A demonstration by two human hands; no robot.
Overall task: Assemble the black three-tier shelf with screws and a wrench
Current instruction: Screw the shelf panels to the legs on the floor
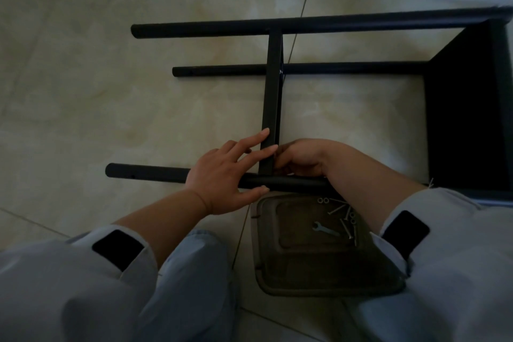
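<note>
The black shelf frame lies on its side on the tiled floor, its three visible round legs running left to right and one shelf panel standing at the right edge of view. A second panel stands edge-on across the legs. The left hand rests on the nearest leg, fingers straight — two fingertips touch the panel's near end, thumb under the leg. The right hand is curled at the joint just beside that panel; what its fingers hold I cannot tell. Nearer the person, a dark tray sits on the floor, with a small wrench near its middle and loose screws and washers along its far right corner.
</note>
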